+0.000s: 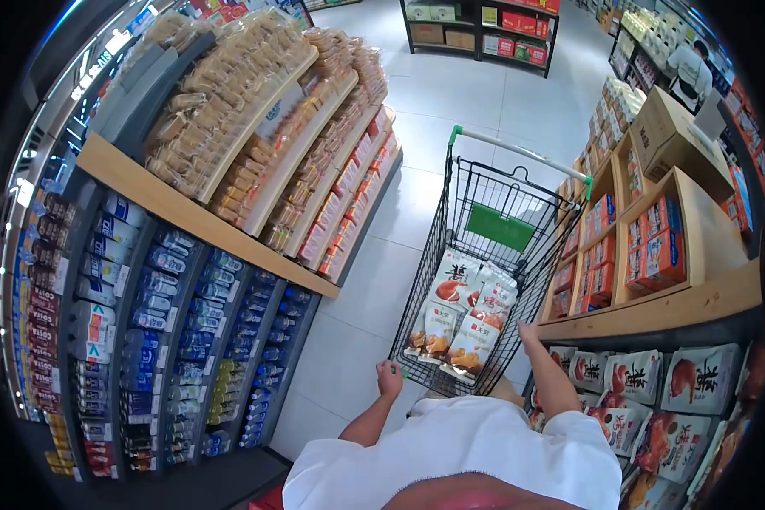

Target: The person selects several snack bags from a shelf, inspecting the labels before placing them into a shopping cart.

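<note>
A wire shopping cart [418,297] with green corner pieces stands right in front of me, its handle at the far end. Several white snack bags with reddish and orange pictures [472,340] lie inside it. At the cart's near left corner, my left hand [388,376] is closed by the green piece, fingers curled on it. My right hand [528,334] rests at the right side rim, closed on the wire edge, its fingers partly hidden.
A shelf of bottled drinks [170,331] and packaged bread [229,102] lines the left. On the right, a wooden shelf holds orange boxes [654,242], a cardboard carton [676,140] and more snack bags [633,374]. A person [693,72] is at the far right.
</note>
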Motion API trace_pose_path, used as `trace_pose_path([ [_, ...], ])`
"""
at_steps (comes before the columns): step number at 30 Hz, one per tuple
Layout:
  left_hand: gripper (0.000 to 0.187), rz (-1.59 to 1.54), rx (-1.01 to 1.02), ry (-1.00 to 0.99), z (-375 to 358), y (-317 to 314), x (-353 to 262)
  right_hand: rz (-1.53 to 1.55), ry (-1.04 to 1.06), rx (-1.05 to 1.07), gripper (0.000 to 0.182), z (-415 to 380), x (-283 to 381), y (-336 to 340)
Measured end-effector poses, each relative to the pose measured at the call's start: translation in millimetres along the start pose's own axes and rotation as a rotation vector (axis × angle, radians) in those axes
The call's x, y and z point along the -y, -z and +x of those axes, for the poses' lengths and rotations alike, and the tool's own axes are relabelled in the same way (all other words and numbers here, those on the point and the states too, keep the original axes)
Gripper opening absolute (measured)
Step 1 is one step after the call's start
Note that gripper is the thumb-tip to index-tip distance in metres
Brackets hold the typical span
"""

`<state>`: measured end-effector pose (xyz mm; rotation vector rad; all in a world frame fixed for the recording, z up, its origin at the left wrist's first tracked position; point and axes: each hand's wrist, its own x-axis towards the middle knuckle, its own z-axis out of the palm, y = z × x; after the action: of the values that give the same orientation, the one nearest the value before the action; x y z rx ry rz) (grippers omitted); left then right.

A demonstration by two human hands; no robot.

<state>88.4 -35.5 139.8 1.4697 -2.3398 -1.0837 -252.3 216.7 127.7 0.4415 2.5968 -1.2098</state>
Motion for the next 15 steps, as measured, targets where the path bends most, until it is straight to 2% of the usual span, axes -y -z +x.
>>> trace_pose_path([
  [1, 0.011, 0.039, -0.042, -0.049, 7.4, -2.9, 3.7, 0.13, -0.153, 0.042, 0.054, 3.7, -6.2, -20.7],
  [4, 0.016, 0.121, -0.094, -0.141, 17.9, -4.3, 13.6, 0.111, -0.219, 0.065, 0.048, 1.0, 12.7, -13.7],
  [5, 0.019, 0.14, -0.109, -0.159, 21.7, -6.2, 8.3, -0.016, -0.2, 0.087, 0.042, 0.9, 15.0, -10.0],
  [8, 0.024, 0.116, 0.013, 0.238, 22.9, -13.7, -9.5, -0.16, -0.105, 0.209, 0.044, -2.4, 35.1, 7.6],
  [11, 0.02, 0.129, 0.268, 0.316, 24.7, -35.2, -9.2, -0.067, -0.028, 0.224, 0.05, 9.4, 32.4, -0.1],
  [15, 0.023, 0.195, 0.37, 0.374, 12.9, -66.3, -28.6, -0.072, 0.062, 0.173, 0.05, 14.1, 47.0, -4.3],
])
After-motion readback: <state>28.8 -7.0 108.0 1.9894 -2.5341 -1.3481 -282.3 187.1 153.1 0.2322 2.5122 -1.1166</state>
